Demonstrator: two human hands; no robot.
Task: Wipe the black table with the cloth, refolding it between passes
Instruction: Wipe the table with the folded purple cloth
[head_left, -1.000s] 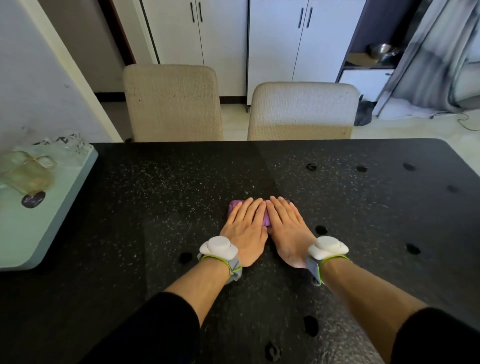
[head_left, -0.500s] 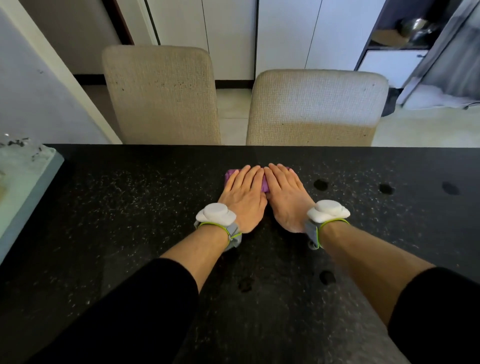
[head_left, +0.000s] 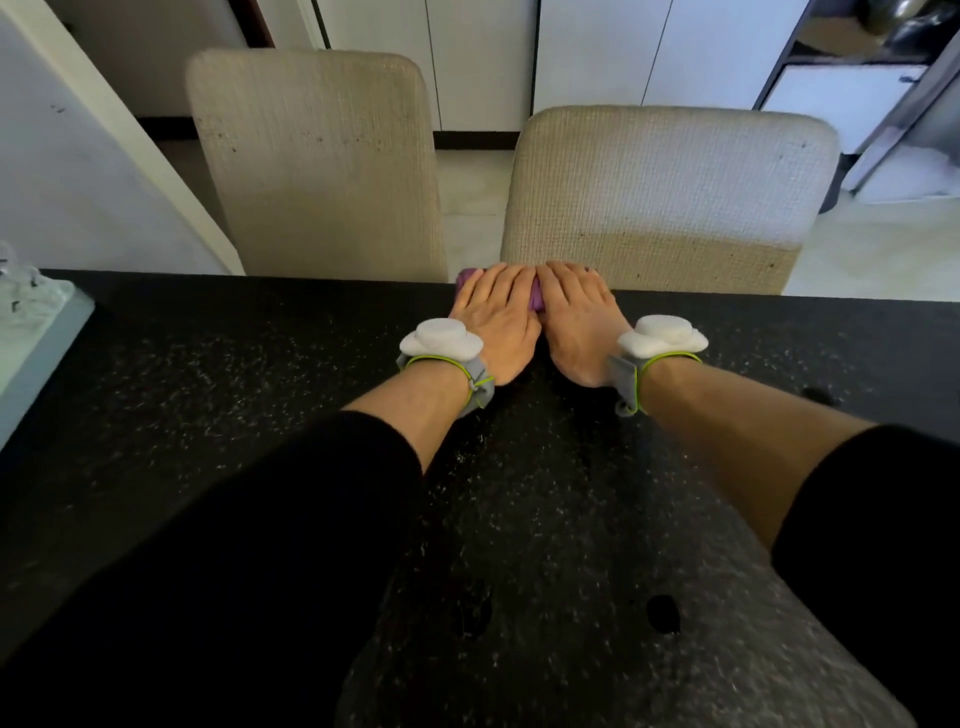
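Observation:
A folded purple cloth (head_left: 535, 297) lies at the far edge of the black speckled table (head_left: 218, 395), mostly hidden under my hands. My left hand (head_left: 496, 317) and my right hand (head_left: 574, 322) lie side by side on top of it, fingers straight and pressing it flat against the tabletop. Only slivers of the cloth show, between the hands and at the left fingertips. Both arms are stretched far forward, with white sensors strapped to the wrists.
Two beige woven chairs (head_left: 317, 156) (head_left: 670, 202) stand just beyond the table's far edge. A pale tray (head_left: 36, 332) sits at the table's left side. White cabinets (head_left: 587, 57) line the back wall. Dark round spots (head_left: 662, 613) mark the tabletop near me.
Both hands have pushed the cloth away from me, from the middle of the table to its far edge. My arms have stretched out and the view has tilted forward.

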